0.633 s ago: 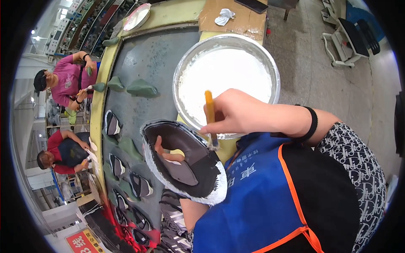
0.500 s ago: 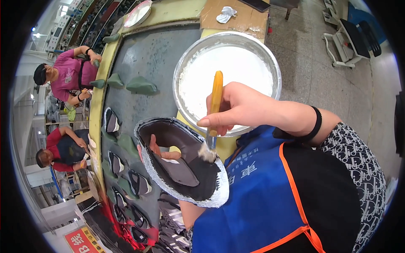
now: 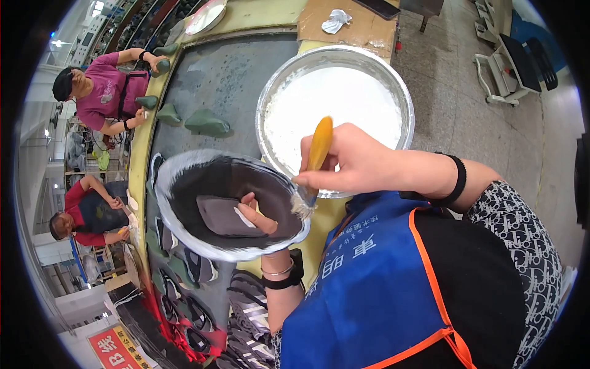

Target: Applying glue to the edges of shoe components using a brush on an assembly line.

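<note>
A dark shoe upper (image 3: 178,212) with a white-coated rim is held by my left hand (image 3: 261,220), whose thumb and a finger show inside it. The rest of that hand is hidden behind the piece. The upper's far left side is smeared by motion. My right hand (image 3: 353,157) grips a brush (image 3: 321,144) by its yellow handle, bristles down. Those bristles meet the rim at the upper's right end, by the look of it touching. Just beyond my right hand stands a metal bowl (image 3: 264,117) of white paste-like liquid.
Green shoe lasts (image 3: 208,124) lie on the grey-topped table (image 3: 239,71). More shoe uppers (image 3: 249,317) are laid out at the near left. A cardboard sheet (image 3: 369,31) holds a crumpled white cloth (image 3: 336,21) and a phone. Two co-workers (image 3: 114,92) work across the table.
The upper has moved left and turned, so its broad white edge now faces left and my left hand shows nearer its right end. The brush has tilted and risen slightly.
</note>
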The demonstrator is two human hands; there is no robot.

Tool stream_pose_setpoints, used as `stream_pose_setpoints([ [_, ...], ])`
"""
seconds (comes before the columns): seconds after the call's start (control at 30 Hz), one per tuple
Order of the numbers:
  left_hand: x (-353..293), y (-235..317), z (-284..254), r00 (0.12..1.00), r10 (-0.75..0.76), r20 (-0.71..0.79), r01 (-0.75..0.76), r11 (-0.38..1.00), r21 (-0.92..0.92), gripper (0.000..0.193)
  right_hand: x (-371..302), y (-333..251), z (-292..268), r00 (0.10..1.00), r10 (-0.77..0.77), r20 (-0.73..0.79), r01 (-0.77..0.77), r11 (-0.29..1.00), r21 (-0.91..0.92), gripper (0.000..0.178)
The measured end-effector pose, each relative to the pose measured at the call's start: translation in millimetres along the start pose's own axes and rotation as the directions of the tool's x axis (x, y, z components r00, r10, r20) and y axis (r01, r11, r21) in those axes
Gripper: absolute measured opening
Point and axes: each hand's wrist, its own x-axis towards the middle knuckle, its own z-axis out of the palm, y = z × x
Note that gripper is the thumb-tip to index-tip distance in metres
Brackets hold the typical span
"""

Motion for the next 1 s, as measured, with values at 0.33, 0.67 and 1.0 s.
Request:
stream_pose_setpoints([
  [0.33,20,41,-48,0.402,-0.749,0.527,0.826,0.049,-0.561,0.025,13,13,-8,0.938,-0.289,-0.190,0.210,0.913,-0.348,0.010],
  [0.67,-20,18,-65,0.412,-0.687,0.599,0.676,-0.210,-0.706,0.027,24,25,-29,0.828,-0.370,-0.421,0.281,0.924,-0.260,0.014],
  [1.0,-89,-172,-26,0.168,-0.819,0.548,0.388,-0.456,-0.801,0.036,-5,15,-41,0.861,-0.079,-0.502,0.046,0.996,-0.078,0.010],
])
